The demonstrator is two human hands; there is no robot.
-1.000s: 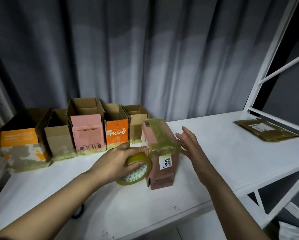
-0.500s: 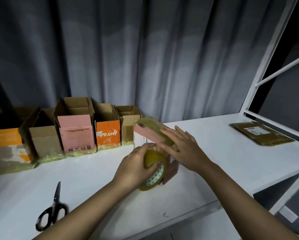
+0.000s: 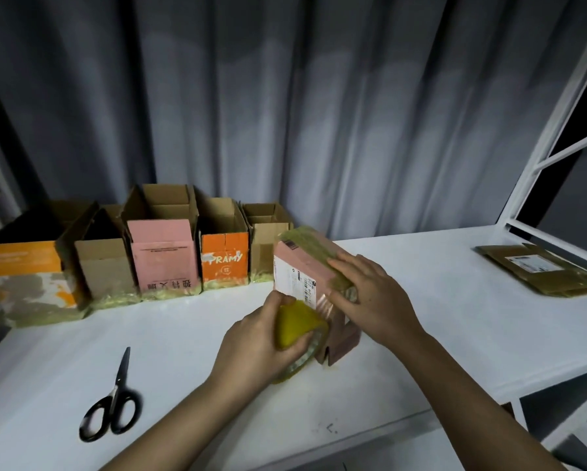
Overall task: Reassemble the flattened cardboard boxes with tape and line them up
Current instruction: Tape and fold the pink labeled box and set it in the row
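The left hand (image 3: 258, 338) grips the tape roll (image 3: 299, 338) against the pink box (image 3: 305, 270), while the right hand (image 3: 370, 297), fingers flat, presses tape down to seal it.

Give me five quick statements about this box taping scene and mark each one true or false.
1. The left hand grips the tape roll. True.
2. The right hand holds the scissors. False: it presses flat on the pink box; the scissors lie untouched on the table.
3. Five open boxes stand in a row by the curtain. True.
4. The orange PRAMY box is at the row's far left. False: it is second from the right.
5. A flattened box lies at the far right. True.
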